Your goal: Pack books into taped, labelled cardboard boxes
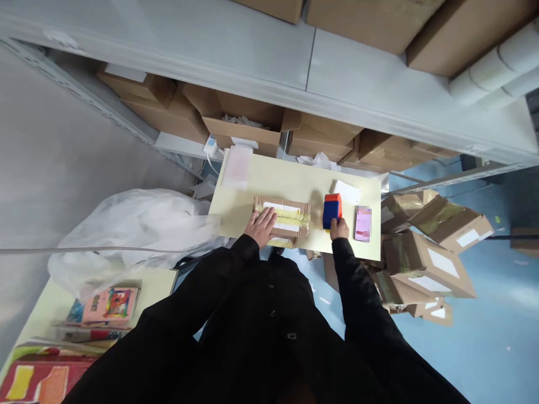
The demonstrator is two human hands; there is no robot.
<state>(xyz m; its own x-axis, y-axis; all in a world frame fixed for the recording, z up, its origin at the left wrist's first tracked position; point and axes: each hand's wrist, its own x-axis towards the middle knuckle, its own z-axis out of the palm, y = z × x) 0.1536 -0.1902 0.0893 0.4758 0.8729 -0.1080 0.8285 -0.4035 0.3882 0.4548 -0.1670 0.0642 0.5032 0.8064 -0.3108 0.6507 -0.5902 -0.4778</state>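
Note:
A flat cardboard parcel point(302, 216) with a white label and strips of clear yellowish tape lies on the small pale table point(278, 174). My left hand point(261, 225) rests flat on the parcel's left part, fingers extended. To the right of the parcel, my right hand point(339, 229) is closed round the handle of a blue and orange tape dispenser point(332, 210). The dispenser is apart from the parcel. Another taped edge of cardboard point(282, 242) shows below the parcel at the table's near side.
A phone point(362, 224) and a white paper stack point(347, 192) lie at the table's right. Taped boxes point(425, 264) are piled beyond that end. A shelf point(252, 50) overhangs the far side, with open cartons point(248, 120) beneath. White plastic wrap point(135, 224) bulges at left.

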